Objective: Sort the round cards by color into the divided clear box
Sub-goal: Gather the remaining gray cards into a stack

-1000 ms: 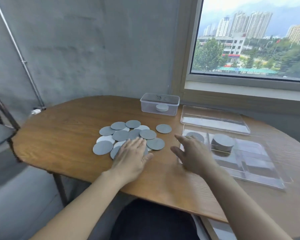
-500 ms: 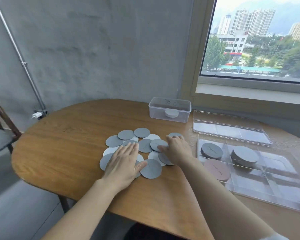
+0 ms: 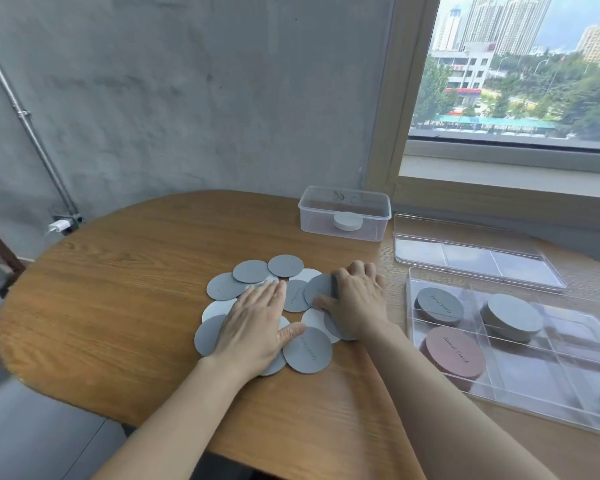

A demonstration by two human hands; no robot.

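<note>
On an oval wooden desk (image 3: 118, 306), set against a grey concrete wall with a window looking out on city towers and trees, lies a divided clear plastic box (image 3: 410, 306). The box lies flat and open, its long side running from beside the person's right arm off toward the right edge of the view. In its left compartments sit a dark grey stack of discs (image 3: 439, 304) and, nearer the person, a reddish-brown stack (image 3: 454, 353); one compartment to the right holds a light grey stack (image 3: 513, 317). Just behind the box lies a clear flat lid (image 3: 471, 258). Behind and to the left of the box stands a small clear lidded tub (image 3: 343, 213) with a white disc inside.

Left of the box, a loose spread of grey and white round cards (image 3: 250, 271) lies flat and overlapping; some show cursive writing.

The left hand (image 3: 253, 327), farther from the box, presses flat on the spread, fingers (image 3: 274, 292) straight and close together, thumb out toward the box. The right hand (image 3: 355, 303), between the left hand and the box, rests on the spread's box-side edge with fingers (image 3: 359, 270) bent down at the knuckles. A dark edge shows beside its index finger; whether a card is pinched cannot be told.
</note>
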